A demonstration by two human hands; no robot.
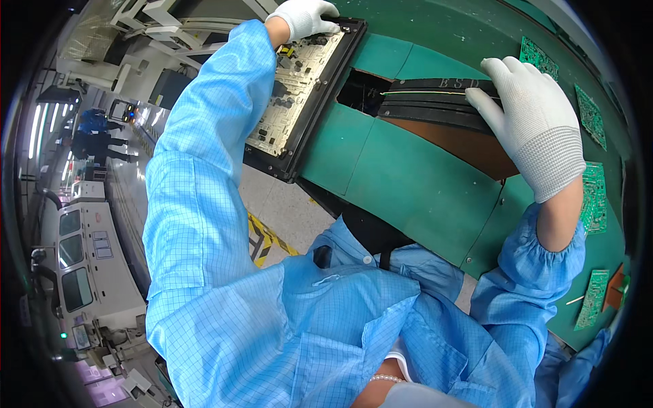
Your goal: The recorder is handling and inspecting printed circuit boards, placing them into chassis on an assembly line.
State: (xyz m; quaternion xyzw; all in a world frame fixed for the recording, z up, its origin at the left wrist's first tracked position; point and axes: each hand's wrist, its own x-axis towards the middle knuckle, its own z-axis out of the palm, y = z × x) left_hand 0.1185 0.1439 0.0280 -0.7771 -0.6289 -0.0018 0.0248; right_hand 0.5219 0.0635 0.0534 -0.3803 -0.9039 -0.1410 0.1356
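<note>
My left hand (306,18), in a white knit glove, is at the far end of a black-framed carrier (309,146). Its fingers curl about that end, with the thumb on the near side. Inside the frame lies a cream panel (282,122) with dark and yellow parts on it. My right hand (534,115), gloved the same way, grips a second black carrier (435,102) between thumb and fingers. This one stands tilted, showing layered black bars, a thin pale edge between them and a brown face (456,146). It sits beside a dark rectangular opening (364,92) in the bench.
The bench top (408,183) is green. Along its right side lie several green circuit boards (590,115), with a brown piece (613,289) near the lower ones. At left, large white machines (95,258) border an aisle where people (98,139) stand.
</note>
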